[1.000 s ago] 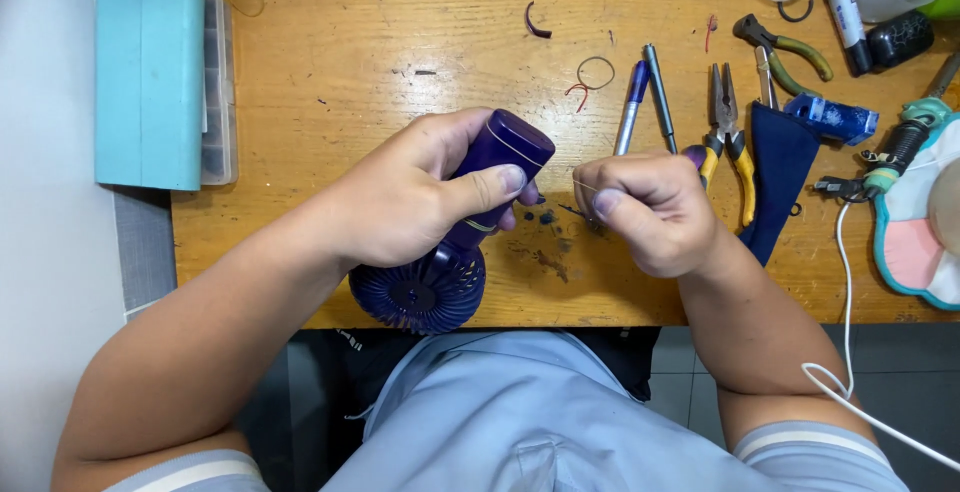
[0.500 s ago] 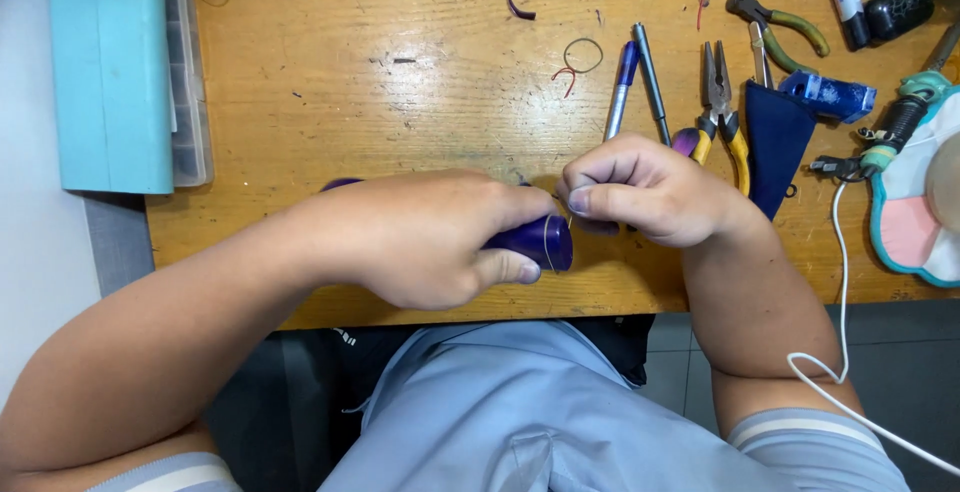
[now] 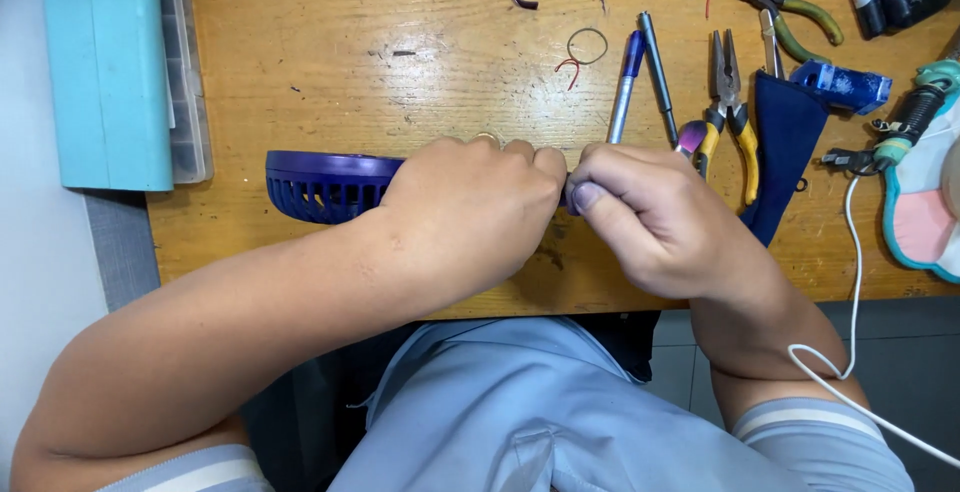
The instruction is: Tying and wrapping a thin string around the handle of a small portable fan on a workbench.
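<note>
A dark blue handheld fan [image 3: 320, 184] lies sideways above the wooden table [image 3: 400, 82], its grilled head pointing left. My left hand [image 3: 470, 207] wraps around the fan's handle and hides most of it. My right hand [image 3: 650, 217] is closed at the end of the handle, thumb and fingers pinched against it right beside my left fingers. What the right fingertips pinch is hidden.
A light blue parts box [image 3: 115, 72] sits at the left edge. Pens [image 3: 625, 87], yellow-handled pliers [image 3: 730, 112], green-handled cutters [image 3: 790, 7], a dark blue cloth [image 3: 785, 142] and a blue part [image 3: 840, 87] lie at right. A white cable [image 3: 850, 282] hangs off the table.
The fan has gone from upright to lying sideways with its head to the left. Both hands have stayed together on the handle, and the view has shifted a little.
</note>
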